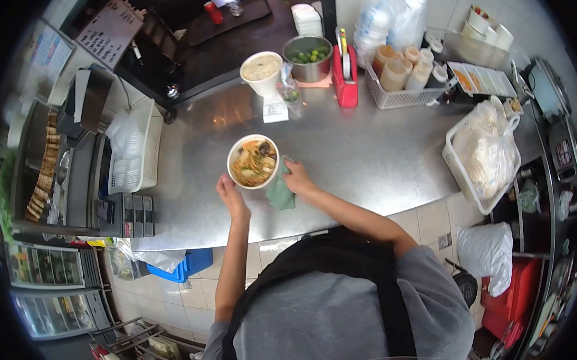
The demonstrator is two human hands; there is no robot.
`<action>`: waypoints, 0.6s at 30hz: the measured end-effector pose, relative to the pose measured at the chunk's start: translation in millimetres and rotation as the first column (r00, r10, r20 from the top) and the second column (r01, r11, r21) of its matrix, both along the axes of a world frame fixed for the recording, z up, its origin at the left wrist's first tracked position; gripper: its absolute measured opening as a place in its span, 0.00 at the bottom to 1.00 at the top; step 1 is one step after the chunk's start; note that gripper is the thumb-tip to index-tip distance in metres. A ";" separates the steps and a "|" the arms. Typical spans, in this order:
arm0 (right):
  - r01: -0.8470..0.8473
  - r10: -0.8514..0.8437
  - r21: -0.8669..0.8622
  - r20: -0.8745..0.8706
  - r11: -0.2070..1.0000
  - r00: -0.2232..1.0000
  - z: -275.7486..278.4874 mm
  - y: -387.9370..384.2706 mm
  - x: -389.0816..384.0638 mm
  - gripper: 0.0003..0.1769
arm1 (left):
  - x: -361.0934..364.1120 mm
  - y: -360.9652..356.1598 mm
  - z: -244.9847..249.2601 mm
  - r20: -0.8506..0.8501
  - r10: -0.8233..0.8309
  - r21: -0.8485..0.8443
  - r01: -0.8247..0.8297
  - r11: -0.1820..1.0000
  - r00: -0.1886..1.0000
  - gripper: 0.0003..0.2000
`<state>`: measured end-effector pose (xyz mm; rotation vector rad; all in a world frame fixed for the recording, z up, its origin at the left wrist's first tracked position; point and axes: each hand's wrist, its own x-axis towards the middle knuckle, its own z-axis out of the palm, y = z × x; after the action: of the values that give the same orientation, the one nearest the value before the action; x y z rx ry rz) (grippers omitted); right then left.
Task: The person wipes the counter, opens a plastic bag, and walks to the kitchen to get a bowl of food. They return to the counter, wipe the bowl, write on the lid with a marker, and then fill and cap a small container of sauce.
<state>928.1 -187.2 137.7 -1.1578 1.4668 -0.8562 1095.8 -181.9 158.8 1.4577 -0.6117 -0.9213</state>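
Observation:
A white takeout bowl (232, 153) of noodles with vegetables (254, 164) sits without a lid over the steel counter. My left hand (230, 193) grips the bowl at its lower left side, fingers partly hidden beneath the rim. On the other side, my right hand (296, 178) is closed on a green cloth (281, 194), which hangs down beside the bowl and touches its right wall. Behind the bowl lie a paper receipt (275, 112) and a small clear bag (290, 95) with something green inside. A larger lidded tub (261, 73) stands next to them.
Along the back are a steel pot of limes (309, 55), a red tape dispenser (345, 76) and a basket of sauce bottles (405, 79). A white basket with a plastic bag (486, 153) is at right. Lids fill a basket (135, 151) at left.

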 end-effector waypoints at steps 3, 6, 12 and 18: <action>0.025 -0.023 -0.061 0.040 0.998 0.999 28.9 5.3 -16.4 0.27 | 30.1 -24.9 11.2 0.112 -0.154 0.162 0.135 0.978 0.982 0.20; -0.057 0.049 0.033 0.201 0.998 0.978 20.8 -23.3 -20.9 0.25 | 33.1 -71.6 1.4 -0.135 -0.498 -0.070 0.493 0.867 0.856 0.21; 0.095 -0.100 0.042 0.152 0.995 0.983 1.4 14.3 11.0 0.33 | 36.3 -89.4 -28.2 -0.136 -0.437 0.005 0.442 0.897 0.889 0.21; 0.048 -0.034 -0.047 0.263 0.998 0.964 -66.7 -30.2 -2.8 0.33 | 2.5 -23.4 -16.3 -0.012 -0.156 -0.073 0.155 0.985 0.988 0.22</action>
<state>925.3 -217.4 70.9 -1.0115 1.2601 -1.0407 1098.3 -205.4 142.5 1.3502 -0.7464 -1.0224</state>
